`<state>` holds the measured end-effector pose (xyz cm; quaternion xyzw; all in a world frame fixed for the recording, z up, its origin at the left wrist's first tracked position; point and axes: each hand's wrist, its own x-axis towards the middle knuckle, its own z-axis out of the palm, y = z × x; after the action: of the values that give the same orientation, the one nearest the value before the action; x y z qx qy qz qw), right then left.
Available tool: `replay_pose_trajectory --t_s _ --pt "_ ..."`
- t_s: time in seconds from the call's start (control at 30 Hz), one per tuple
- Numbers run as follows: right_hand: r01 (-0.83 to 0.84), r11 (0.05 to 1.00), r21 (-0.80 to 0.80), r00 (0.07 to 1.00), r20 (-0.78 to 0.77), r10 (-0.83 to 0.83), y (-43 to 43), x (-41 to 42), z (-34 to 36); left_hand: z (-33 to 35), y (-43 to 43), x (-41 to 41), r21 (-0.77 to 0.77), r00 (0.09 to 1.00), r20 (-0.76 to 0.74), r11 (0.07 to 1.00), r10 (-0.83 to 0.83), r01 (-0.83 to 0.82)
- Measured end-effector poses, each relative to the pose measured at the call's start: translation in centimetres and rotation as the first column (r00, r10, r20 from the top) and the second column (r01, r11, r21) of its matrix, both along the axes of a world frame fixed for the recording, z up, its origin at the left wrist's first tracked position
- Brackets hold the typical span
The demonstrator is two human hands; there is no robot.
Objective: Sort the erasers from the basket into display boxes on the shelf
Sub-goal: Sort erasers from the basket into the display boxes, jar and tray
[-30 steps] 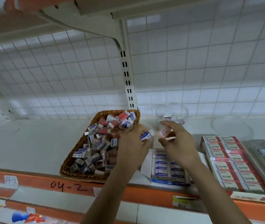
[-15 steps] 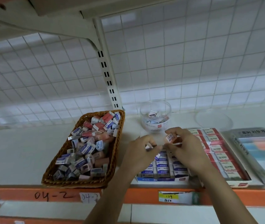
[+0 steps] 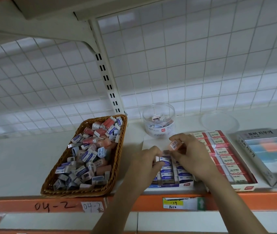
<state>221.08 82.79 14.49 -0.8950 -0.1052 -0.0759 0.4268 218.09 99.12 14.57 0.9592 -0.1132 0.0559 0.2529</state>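
Note:
A wicker basket (image 3: pixel 119 149) on the shelf holds several loose blue-white and pink erasers (image 3: pixel 87 154). To its right stands a display box of blue ERASER packs (image 3: pixel 185 184). My left hand (image 3: pixel 147 159) pinches a blue-white eraser (image 3: pixel 163 159) low over that box's rows. My right hand (image 3: pixel 191 152) hovers beside it, holding a pink eraser (image 3: pixel 174 144) with a barcode between thumb and fingers. A red-edged display box of 2B erasers (image 3: pixel 245 187) lies further right.
A clear round tub (image 3: pixel 158 122) with a few erasers stands behind the boxes, its clear lid (image 3: pixel 218 122) to the right. A flat grey box with Korean print (image 3: pixel 267 157) sits at far right. Orange shelf edge (image 3: pixel 134 204) carries price labels.
Both hands have come from above the basket's right side down and rightward over the blue display box; the left hand's eraser now sits low at the rows.

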Motion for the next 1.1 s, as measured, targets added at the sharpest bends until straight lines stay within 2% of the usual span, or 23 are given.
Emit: replay_pose_trajectory --t_s 0.17,0.33,0.43,0.53,0.63,0.8,0.93,1.1 --pt "0.002 1.000 -0.026 1.000 0.026 -0.001 0.1 0.1 -0.3 -0.8 -0.3 0.4 0.062 1.000 0.027 0.998 0.000 -0.002" --pt "-0.003 0.998 -0.055 0.999 0.045 0.006 -0.2 0.2 -0.5 -0.8 -0.5 0.4 0.018 0.999 0.030 1.000 0.022 -0.022" --pt "-0.004 1.000 -0.014 0.999 0.032 0.005 -0.4 0.3 -0.3 -0.7 -0.4 0.5 0.015 0.999 0.044 1.000 0.019 -0.020" --pt "-0.021 0.998 0.054 0.998 0.060 0.018 -0.8 -0.1 0.0 -0.2 -0.7 0.6 0.012 0.992 0.119 0.999 0.046 -0.048" --pt "-0.072 0.989 0.133 0.997 0.051 0.065 -1.3 -0.6 0.3 0.7 -1.4 0.8 -0.128 0.986 0.142 0.989 0.088 -0.070" --pt "-0.136 0.972 0.192 0.991 0.017 0.136 -2.3 -1.1 0.8 1.8 -2.7 1.0 -0.403 1.000 -0.015 0.915 0.000 -0.006" --pt "-0.162 0.973 0.163 0.987 0.025 0.160 -3.4 -1.3 1.2 2.2 -4.1 1.2 -0.560 0.996 -0.055 0.828 -0.074 0.030" --pt "-0.150 0.979 0.136 0.988 -0.011 0.153 -5.3 -1.7 1.0 1.9 -5.6 1.9 -0.694 0.995 -0.088 0.719 -0.056 -0.022"
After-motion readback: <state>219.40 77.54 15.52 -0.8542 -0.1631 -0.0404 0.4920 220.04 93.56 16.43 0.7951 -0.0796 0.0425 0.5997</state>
